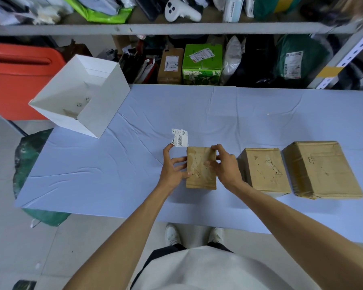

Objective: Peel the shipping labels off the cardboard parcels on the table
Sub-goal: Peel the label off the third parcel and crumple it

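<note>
A small cardboard parcel lies on the table, its top scuffed where a label came off. My right hand grips its right side, thumb on top and fingers curled over the far edge. My left hand is spread, its fingers touching the parcel's left side. A torn white shipping label sticks up from the tip of its index finger. Two bigger parcels, a middle one and a right one, lie to the right with torn label marks on top.
An open white box stands on the table's far left corner. Shelves behind hold more labelled parcels and bags. An orange bin is at the left, and a green bag sits on the floor.
</note>
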